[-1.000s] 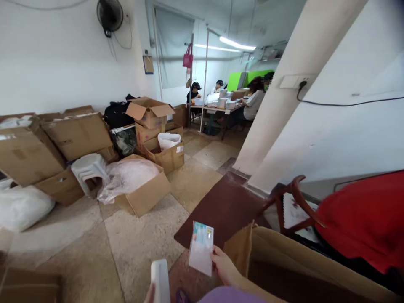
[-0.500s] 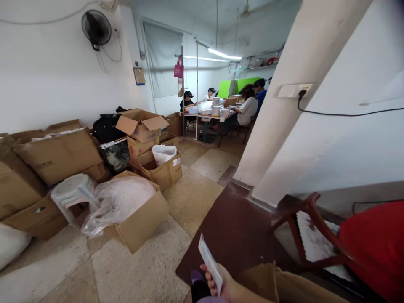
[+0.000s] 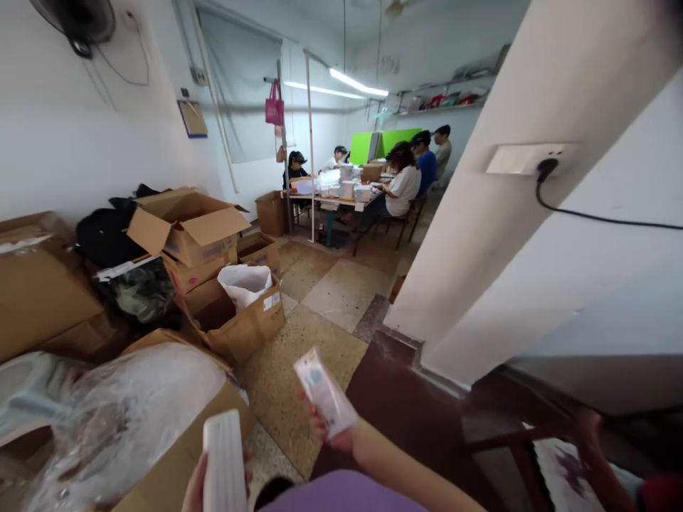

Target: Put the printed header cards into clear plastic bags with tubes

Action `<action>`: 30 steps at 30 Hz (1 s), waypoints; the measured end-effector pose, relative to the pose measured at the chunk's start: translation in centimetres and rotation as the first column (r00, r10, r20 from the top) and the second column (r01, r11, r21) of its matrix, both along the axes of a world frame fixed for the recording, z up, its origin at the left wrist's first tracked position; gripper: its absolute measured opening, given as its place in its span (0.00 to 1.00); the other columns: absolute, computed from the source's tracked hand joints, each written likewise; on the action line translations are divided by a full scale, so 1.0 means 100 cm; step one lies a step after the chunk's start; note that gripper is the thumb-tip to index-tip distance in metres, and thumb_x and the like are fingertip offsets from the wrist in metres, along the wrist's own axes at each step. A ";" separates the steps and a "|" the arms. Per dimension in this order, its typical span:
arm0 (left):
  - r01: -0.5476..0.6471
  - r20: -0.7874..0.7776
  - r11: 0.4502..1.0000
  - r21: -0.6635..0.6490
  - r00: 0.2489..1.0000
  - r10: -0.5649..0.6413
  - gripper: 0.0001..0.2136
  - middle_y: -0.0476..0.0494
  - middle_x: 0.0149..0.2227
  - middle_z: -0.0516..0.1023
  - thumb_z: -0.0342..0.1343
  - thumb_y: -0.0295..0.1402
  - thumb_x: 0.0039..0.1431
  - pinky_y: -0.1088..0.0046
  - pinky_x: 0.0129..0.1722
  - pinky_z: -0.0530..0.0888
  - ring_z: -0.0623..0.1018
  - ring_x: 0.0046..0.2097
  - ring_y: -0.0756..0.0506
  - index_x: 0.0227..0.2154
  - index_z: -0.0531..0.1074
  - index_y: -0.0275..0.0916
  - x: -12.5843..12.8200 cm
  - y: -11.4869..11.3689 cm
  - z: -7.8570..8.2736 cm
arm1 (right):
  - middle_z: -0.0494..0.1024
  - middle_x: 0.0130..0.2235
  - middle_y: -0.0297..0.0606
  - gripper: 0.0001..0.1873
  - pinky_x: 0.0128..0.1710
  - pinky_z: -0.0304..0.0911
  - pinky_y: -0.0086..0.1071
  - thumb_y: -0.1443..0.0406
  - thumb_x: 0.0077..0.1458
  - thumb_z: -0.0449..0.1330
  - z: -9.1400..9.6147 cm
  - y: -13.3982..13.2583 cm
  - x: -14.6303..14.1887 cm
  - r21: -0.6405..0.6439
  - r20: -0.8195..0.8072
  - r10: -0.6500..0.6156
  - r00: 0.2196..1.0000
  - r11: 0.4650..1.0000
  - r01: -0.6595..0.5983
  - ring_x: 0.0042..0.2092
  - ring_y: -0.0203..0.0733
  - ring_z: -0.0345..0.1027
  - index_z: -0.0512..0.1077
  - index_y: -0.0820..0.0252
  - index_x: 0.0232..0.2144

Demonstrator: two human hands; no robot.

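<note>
My right hand [image 3: 326, 431] is closed on a small flat white packet [image 3: 323, 391] with a blue print, held up and tilted to the left. My left hand [image 3: 198, 486] grips a white rectangular box [image 3: 224, 462] upright at the bottom edge; only part of the fingers shows. Both hands hover over an open cardboard box [image 3: 181, 455] that holds a clear plastic bag [image 3: 122, 419].
More open cardboard boxes [image 3: 186, 227] and a white bag [image 3: 244, 282] stand at the left. A slanted white pillar [image 3: 480, 213] with a socket is on the right, a dark wooden chair [image 3: 512, 441] below it. Several people sit at a far table [image 3: 346, 199].
The view has swung left and closer to the boxes. My right hand has lifted the packet higher and tilted it. The left hand with the white box is back in view.
</note>
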State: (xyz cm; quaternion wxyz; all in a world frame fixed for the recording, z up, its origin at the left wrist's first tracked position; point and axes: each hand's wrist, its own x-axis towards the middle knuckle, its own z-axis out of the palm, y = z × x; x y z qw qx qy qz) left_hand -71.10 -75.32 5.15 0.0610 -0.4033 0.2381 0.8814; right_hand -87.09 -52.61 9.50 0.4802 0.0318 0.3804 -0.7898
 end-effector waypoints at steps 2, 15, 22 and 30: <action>-0.011 -0.071 0.997 -0.078 0.997 0.005 0.45 0.42 0.32 0.82 0.61 0.54 0.39 0.64 0.27 0.75 0.80 0.27 0.40 0.62 0.55 0.49 -0.049 -0.005 0.020 | 0.62 0.21 0.28 0.21 0.18 0.44 0.21 0.51 0.46 0.57 0.028 -0.007 -0.052 -0.092 -0.002 -0.103 0.995 0.991 0.103 0.19 0.24 0.46 0.74 0.63 0.32; 0.415 -0.176 0.883 -0.218 0.874 -0.454 0.28 0.39 0.34 0.78 0.50 0.49 0.54 0.64 0.32 0.75 0.79 0.33 0.39 0.55 0.65 0.39 -0.440 -0.051 0.077 | 0.59 0.19 0.25 0.11 0.16 0.46 0.24 0.57 0.48 0.58 0.122 -0.022 -0.373 -0.149 -0.253 -0.612 0.750 0.790 0.594 0.18 0.29 0.47 0.68 0.59 0.27; 0.623 -0.173 0.736 -0.265 0.720 -0.672 0.26 0.39 0.33 0.77 0.45 0.49 0.57 0.67 0.30 0.74 0.77 0.29 0.43 0.51 0.67 0.36 -0.653 0.009 0.092 | 0.71 0.24 0.26 0.11 0.25 0.59 0.24 0.60 0.46 0.63 0.099 0.042 -0.512 -0.088 -0.262 -0.915 0.305 0.338 0.937 0.25 0.30 0.63 0.64 0.57 0.26; 0.609 -0.074 0.747 -0.266 0.760 -0.646 0.28 0.38 0.31 0.78 0.40 0.52 0.58 0.65 0.29 0.75 0.79 0.30 0.40 0.52 0.67 0.37 -0.846 0.083 0.104 | 0.74 0.22 0.32 0.05 0.22 0.63 0.27 0.66 0.45 0.59 0.104 0.125 -0.727 0.049 -0.232 -0.881 0.411 0.412 0.910 0.23 0.36 0.68 0.69 0.62 0.28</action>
